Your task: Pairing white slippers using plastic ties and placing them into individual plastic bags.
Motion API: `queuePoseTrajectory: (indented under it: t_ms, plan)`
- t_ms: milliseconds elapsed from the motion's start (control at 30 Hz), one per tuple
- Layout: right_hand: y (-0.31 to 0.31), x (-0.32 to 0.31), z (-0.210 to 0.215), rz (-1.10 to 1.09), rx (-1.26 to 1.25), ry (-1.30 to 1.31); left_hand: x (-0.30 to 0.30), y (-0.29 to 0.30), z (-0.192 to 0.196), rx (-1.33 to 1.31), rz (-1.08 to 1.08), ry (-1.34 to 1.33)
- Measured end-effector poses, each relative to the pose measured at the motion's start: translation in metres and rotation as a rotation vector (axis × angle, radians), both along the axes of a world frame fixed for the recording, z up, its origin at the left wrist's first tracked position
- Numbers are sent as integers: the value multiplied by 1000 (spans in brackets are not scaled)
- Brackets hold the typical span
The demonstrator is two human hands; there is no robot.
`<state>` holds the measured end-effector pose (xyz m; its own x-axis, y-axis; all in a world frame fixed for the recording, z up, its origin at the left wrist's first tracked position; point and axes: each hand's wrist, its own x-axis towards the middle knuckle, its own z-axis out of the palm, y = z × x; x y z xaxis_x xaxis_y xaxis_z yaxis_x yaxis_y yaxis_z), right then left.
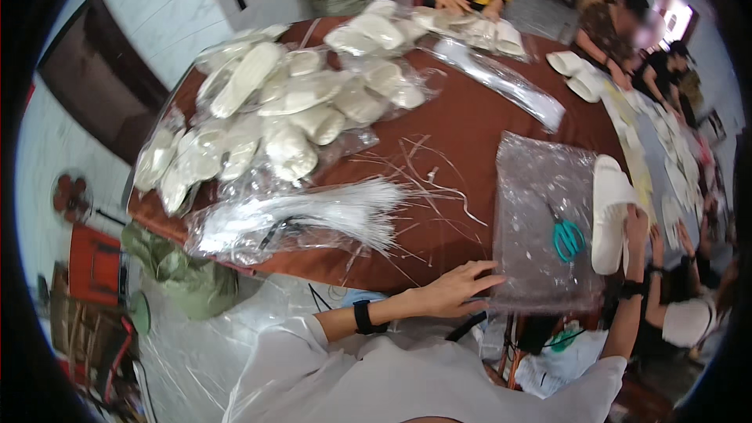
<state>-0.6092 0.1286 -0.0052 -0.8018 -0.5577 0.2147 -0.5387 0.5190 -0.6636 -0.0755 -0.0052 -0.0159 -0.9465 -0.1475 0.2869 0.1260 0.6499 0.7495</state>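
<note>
My left hand [458, 288] lies with its fingers apart at the near left corner of a stack of clear plastic bags [525, 211]. Nothing is held in it. On the right, my right hand [635, 231] grips white slippers [609, 215] by their right side, and they stand on edge beside the bags. A second slipper shows only in part behind the first. Teal-handled scissors [567, 239] rest on top of the bags.
A bundle of white plastic ties [329, 207] lies left of the bags, with loose strands around it. Bagged slippers [290, 94] are heaped at the far left. A long clear packet [501, 82] sits farther back. Co-workers handle slippers across the brown tablecloth [470, 157] and on the right.
</note>
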Motion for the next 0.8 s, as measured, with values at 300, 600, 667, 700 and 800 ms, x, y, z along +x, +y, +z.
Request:
queuePoseTrajectory:
  t_ms: [300, 600, 667, 700, 800]
  plan:
    - [-17, -13, -49, -11, 163, 633, 93, -78, 67, 88, 202, -111]
    - [-50, 319, 61, 517, -171, -79, 206, -232, 103, -578, 913, -274]
    - [-58, 364, 70, 626, -178, -129, 214, -273, 96, -659, 1036, -301]
    - [-62, 382, 73, 667, -197, -152, 216, -290, 88, -689, 1070, -323]
    - [-73, 416, 97, 835, -342, -467, 210, -323, 76, -709, 1052, -397]
